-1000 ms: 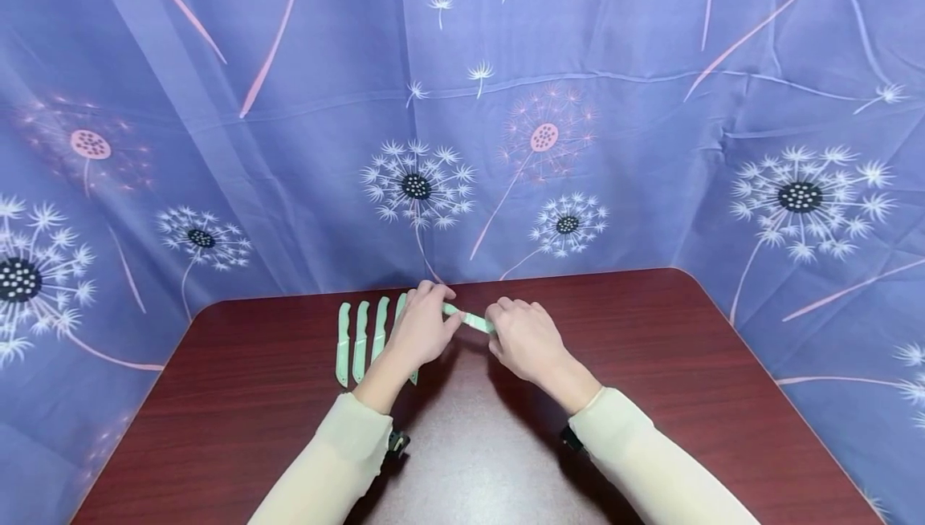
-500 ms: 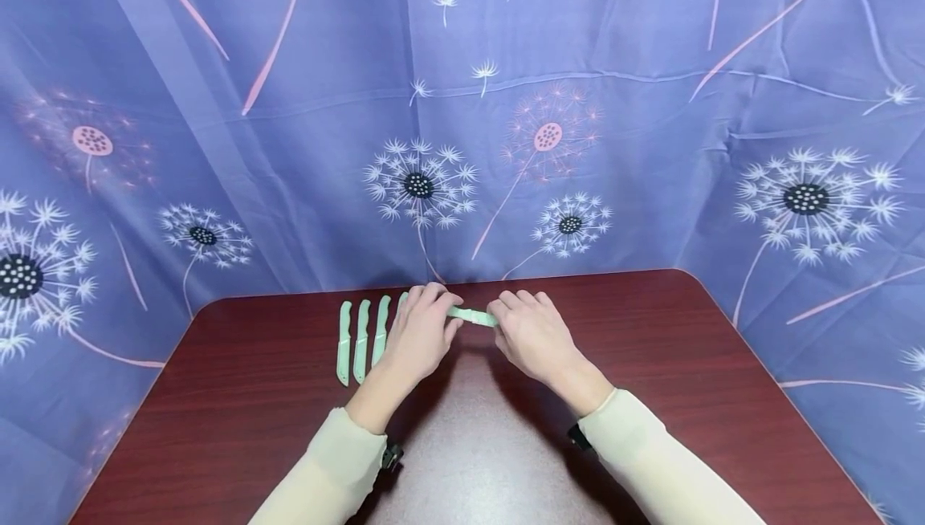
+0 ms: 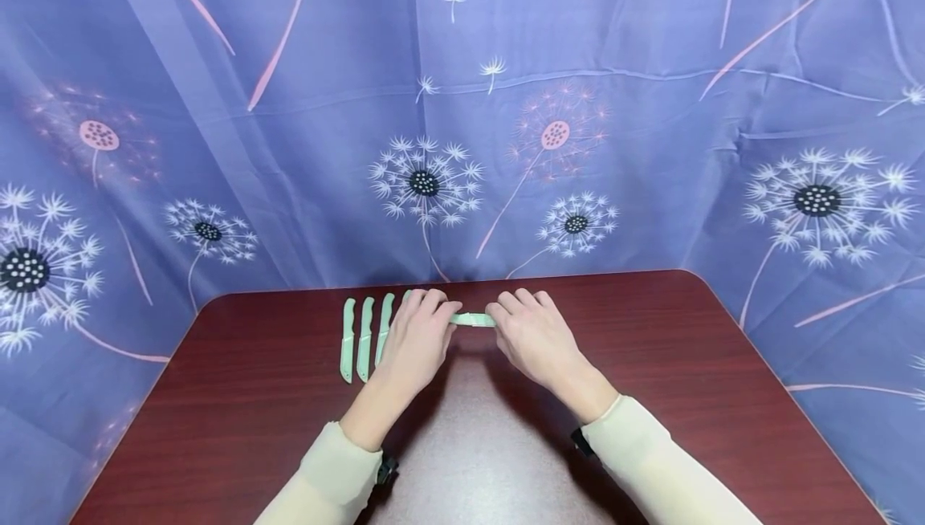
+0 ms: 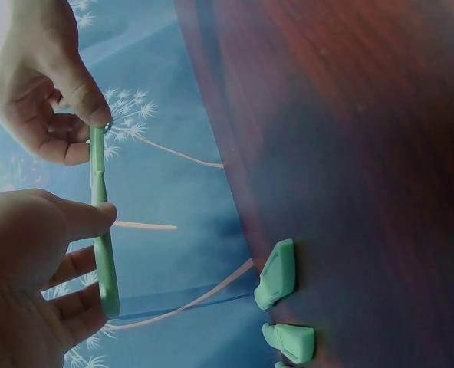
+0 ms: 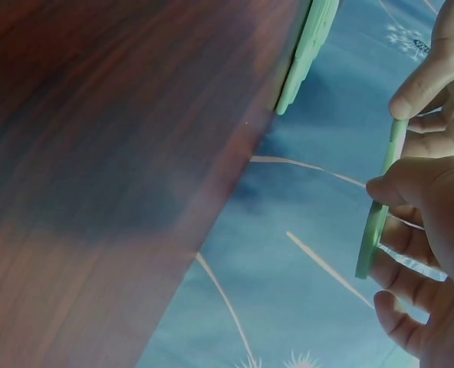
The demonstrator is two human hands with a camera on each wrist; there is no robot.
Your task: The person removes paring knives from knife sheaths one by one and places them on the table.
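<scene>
The left hand (image 3: 421,338) pinches the handle of a green knife (image 3: 473,319) and the right hand (image 3: 533,336) pinches its other end, the knife raised crosswise above the desk (image 3: 477,437). Left of it, similar knives (image 3: 364,348) lie side by side, partly hidden.

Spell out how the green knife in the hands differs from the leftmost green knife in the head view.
The held knife is up off the table, while the leftmost knife lies on it.
In the head view, the held knife runs side to side; the leftmost knife runs near to far.
Fingers cover parts of the held knife; the leftmost knife shows whole.
Both are pale green.
</scene>
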